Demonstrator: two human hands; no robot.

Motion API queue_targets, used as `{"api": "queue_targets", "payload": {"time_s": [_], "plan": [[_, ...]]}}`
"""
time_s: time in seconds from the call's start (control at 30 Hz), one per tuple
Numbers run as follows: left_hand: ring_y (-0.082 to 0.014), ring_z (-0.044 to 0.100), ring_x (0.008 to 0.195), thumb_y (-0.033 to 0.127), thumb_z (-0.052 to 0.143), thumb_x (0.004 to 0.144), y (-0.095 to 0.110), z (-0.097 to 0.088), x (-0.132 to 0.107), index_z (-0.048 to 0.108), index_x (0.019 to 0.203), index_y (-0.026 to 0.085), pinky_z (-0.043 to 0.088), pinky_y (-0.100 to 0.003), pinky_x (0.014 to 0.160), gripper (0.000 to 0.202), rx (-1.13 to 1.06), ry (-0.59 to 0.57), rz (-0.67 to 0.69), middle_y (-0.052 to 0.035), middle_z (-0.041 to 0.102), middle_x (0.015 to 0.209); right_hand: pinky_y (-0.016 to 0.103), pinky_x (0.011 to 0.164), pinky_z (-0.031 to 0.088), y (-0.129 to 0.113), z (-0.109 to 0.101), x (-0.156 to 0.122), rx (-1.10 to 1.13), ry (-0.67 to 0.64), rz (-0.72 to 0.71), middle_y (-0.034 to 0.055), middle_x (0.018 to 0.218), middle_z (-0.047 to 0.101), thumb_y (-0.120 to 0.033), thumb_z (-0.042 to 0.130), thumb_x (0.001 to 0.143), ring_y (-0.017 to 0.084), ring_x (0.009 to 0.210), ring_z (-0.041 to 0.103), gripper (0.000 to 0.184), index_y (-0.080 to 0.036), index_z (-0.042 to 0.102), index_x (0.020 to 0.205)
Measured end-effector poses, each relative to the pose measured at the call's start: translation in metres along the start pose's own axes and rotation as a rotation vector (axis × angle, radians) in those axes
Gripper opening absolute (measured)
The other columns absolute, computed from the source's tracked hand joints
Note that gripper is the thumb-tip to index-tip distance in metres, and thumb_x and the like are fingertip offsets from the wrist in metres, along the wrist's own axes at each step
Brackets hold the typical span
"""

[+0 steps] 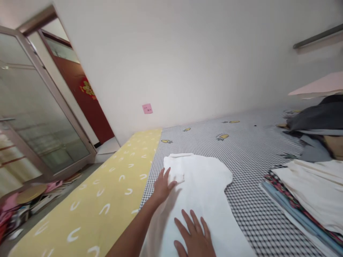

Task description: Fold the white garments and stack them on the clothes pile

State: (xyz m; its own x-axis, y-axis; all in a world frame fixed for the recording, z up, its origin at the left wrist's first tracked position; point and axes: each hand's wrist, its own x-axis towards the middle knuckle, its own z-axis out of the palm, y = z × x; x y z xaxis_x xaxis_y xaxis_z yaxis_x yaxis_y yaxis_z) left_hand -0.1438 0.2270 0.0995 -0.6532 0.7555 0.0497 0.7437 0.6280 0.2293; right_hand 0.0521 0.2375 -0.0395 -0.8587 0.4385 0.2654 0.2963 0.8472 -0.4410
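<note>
While hands (163, 187) (194, 232) press white shirt (206, 192), pink note (147, 109) illegible

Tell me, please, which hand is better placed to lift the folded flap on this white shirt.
Probably the left hand: its fingers touch the flap, while the right hand lies flat further down the shirt.

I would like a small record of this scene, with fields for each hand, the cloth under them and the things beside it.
Left hand: flat on white garment, beside its folded-over corner
Right hand: flat on the same garment
Under garment: checked bedsheet with pineapple print
Beside: yellow quilt; stack of folded clothes
</note>
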Motion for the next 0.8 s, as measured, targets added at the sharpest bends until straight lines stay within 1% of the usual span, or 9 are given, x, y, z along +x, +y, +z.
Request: {"api": "queue_targets", "payload": {"time_s": [0.1, 0.17, 0.27, 0.33, 0.47, 0.57, 0.63, 0.7, 0.8], "plan": [[-0.0242, 0.030, 0.150, 0.042, 0.030, 0.100, -0.057, -0.025, -0.047, 0.037, 0.151, 0.023, 0.033, -0.048, 0.118, 0.055, 0.005, 0.087, -0.158, -0.0116, 0.027, 0.166, 0.070, 0.116, 0.028, -0.008, -0.010, -0.003, -0.032, 0.017, 0.029, -0.0034, 0.160, 0.034, -0.055, 0.043, 0.097, 0.037, 0.147, 0.031, 0.050, -0.045, 0.048, 0.146], [-0.0280, 0.035, 0.148, 0.040, 0.026, 0.100, -0.094, -0.029, -0.088, 0.052, 0.139, 0.022, 0.036, -0.053, 0.115, 0.051, 0.010, 0.083, -0.274, -0.0139, 0.035, 0.162, 0.069, 0.117, 0.026, -0.013, -0.016, -0.005, -0.049, 0.030, 0.053, -0.0038, 0.159, 0.036, -0.054, 0.040, 0.098, 0.036, 0.148, 0.031, 0.049, -0.043, 0.051, 0.145], [-0.0296, 0.035, 0.148, 0.040, 0.028, 0.100, -0.131, -0.016, -0.147, 0.063, 0.126, 0.024, 0.037, -0.055, 0.113, 0.046, -0.006, 0.022, -0.373, -0.0133, 0.044, 0.156, 0.066, 0.119, 0.023, -0.018, -0.023, -0.007, -0.094, 0.024, 0.068, -0.0023, 0.159, 0.039, -0.054, 0.040, 0.098, 0.034, 0.149, 0.030, 0.050, -0.040, 0.051, 0.145], [-0.0285, 0.033, 0.149, 0.040, 0.034, 0.099, -0.138, -0.002, -0.176, 0.062, 0.128, 0.025, 0.032, -0.052, 0.117, 0.043, -0.012, -0.001, -0.386, -0.0125, 0.043, 0.157, 0.064, 0.120, 0.020, -0.020, -0.025, -0.008, -0.130, 0.012, 0.078, -0.0017, 0.159, 0.038, -0.053, 0.039, 0.098, 0.033, 0.149, 0.028, 0.051, -0.038, 0.051, 0.146], [-0.0327, 0.030, 0.150, 0.031, 0.059, 0.087, -0.119, 0.016, -0.202, 0.058, 0.134, 0.022, 0.026, -0.056, 0.119, 0.047, 0.018, 0.038, -0.348, -0.0152, 0.034, 0.162, 0.061, 0.121, 0.019, -0.023, -0.027, -0.006, -0.190, -0.029, 0.106, -0.0016, 0.160, 0.037, -0.050, 0.038, 0.099, 0.031, 0.150, 0.027, 0.052, -0.036, 0.049, 0.147], [-0.0298, 0.036, 0.148, 0.016, 0.053, 0.089, -0.091, 0.012, -0.205, 0.070, 0.106, 0.021, 0.030, -0.052, 0.118, 0.025, 0.005, 0.232, -0.242, -0.0136, 0.043, 0.157, 0.060, 0.122, 0.016, -0.026, -0.032, -0.002, -0.203, -0.080, 0.137, -0.0021, 0.161, 0.033, -0.049, 0.038, 0.099, 0.030, 0.151, 0.024, 0.053, -0.036, 0.046, 0.149], [-0.0283, 0.040, 0.145, 0.013, 0.044, 0.094, -0.072, 0.007, -0.206, 0.071, 0.093, 0.022, 0.030, -0.053, 0.118, 0.028, 0.009, 0.405, -0.099, -0.0115, 0.049, 0.153, 0.059, 0.122, 0.014, -0.028, -0.040, 0.001, -0.172, -0.150, 0.154, -0.0026, 0.163, 0.029, -0.051, 0.040, 0.097, 0.029, 0.152, 0.020, 0.056, -0.036, 0.044, 0.151], [-0.0270, 0.050, 0.137, 0.012, 0.043, 0.095, -0.053, 0.007, -0.208, 0.069, 0.092, 0.023, 0.035, -0.053, 0.115, 0.029, 0.008, 0.504, 0.070, -0.0100, 0.058, 0.144, 0.058, 0.122, 0.013, -0.030, -0.048, 0.001, -0.123, -0.210, 0.165, -0.0023, 0.164, 0.026, -0.050, 0.045, 0.094, 0.029, 0.153, 0.017, 0.060, -0.036, 0.040, 0.152], [-0.0217, 0.068, 0.099, 0.010, 0.043, 0.095, -0.028, 0.021, -0.212, 0.067, 0.089, 0.024, 0.051, -0.041, 0.093, 0.029, 0.007, 0.395, 0.228, -0.0049, 0.075, 0.104, 0.055, 0.123, 0.016, -0.032, -0.058, -0.006, -0.088, -0.202, 0.190, 0.0006, 0.162, 0.032, -0.040, 0.045, 0.093, 0.026, 0.152, 0.023, 0.057, -0.034, 0.046, 0.150]]}}
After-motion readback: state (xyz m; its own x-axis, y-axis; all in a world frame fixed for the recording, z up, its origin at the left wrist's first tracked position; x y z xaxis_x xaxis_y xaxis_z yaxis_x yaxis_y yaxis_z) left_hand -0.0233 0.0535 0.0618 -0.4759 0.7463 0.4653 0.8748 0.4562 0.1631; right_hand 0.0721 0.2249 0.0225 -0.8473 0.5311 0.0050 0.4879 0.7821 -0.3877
